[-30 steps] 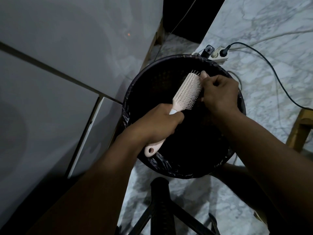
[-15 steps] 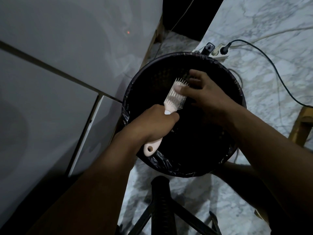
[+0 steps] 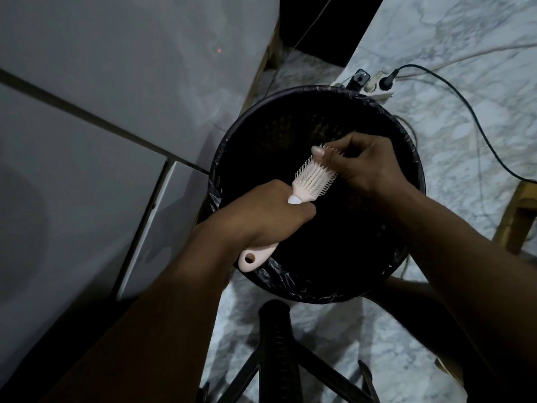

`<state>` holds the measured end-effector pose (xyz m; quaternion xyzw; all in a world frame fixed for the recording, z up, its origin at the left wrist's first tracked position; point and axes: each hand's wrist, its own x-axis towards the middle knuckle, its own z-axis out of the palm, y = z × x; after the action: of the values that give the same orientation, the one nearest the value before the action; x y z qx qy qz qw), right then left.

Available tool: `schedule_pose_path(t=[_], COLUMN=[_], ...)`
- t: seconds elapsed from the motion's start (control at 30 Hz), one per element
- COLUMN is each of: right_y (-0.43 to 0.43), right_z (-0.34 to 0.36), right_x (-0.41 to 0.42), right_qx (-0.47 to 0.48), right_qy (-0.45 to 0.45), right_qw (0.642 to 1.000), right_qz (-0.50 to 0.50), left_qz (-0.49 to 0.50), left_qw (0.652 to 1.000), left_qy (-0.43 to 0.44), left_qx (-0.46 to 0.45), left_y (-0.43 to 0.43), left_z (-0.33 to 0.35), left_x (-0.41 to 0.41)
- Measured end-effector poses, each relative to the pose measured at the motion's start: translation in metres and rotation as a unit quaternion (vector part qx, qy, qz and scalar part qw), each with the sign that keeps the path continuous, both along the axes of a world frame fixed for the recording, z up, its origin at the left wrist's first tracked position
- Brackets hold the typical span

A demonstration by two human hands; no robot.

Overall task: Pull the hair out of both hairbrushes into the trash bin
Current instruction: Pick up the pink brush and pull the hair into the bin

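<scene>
Pale pink plastic hairbrush with stiff bristles [image 3: 312, 180] is held over the open mouth of the round black bin with a plastic liner [image 3: 293, 289], bristles up. Left hand [image 3: 261, 219] is wrapped tight round its handle, the looped end sticking out below. Right hand [image 3: 366, 164] has fingers pressed together on the bristle tip, pinching there; hair itself too dark to see. Brush looks light and rigid, bristles springy; best held by the handle. Hair probably soft, clingy, needs a firm pinch near the bristle roots. Marble floor [image 3: 465, 126] with black cable [image 3: 453, 91] beyond.
</scene>
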<state>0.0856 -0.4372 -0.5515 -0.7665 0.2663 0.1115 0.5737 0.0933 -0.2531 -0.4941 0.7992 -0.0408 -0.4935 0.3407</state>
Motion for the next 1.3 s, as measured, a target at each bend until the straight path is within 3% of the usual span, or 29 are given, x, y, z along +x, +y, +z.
schedule_pose_path(t=[0.33,0.5,0.63,0.73,0.8,0.97,1.3], right_y=[0.004,-0.004,-0.002,0.007,0.014,0.011,0.004], right_z=[0.003,0.003,0.011,0.017,0.017,0.009,-0.003], right_x=[0.001,0.005,0.005,0.003,0.000,-0.002,-0.001], right_qx=[0.095,0.150,0.039,0.107,0.131,0.090,0.070], right_qy=[0.056,0.153,0.190,0.148,0.117,0.025,0.002], right_qw=[0.985,0.933,0.966,0.983,0.981,0.996,0.994], right_qz=[-0.136,-0.290,-0.174,0.010,0.082,0.012,-0.079], left_qz=[0.002,0.013,0.027,0.039,0.041,0.030,0.028], left_qw=[1.000,0.999,0.999,0.999,0.999,0.999,0.998], left_qy=[0.019,0.029,0.004,0.010,0.019,0.020,0.051], left_qx=[-0.009,0.000,0.029,0.023,0.017,0.006,-0.023], left_y=[0.001,0.000,0.003,0.003,0.003,0.001,-0.001], left_z=[-0.001,-0.003,-0.005,-0.005,-0.005,-0.005,-0.003], left_x=[0.000,-0.001,0.001,0.002,0.003,0.001,0.001])
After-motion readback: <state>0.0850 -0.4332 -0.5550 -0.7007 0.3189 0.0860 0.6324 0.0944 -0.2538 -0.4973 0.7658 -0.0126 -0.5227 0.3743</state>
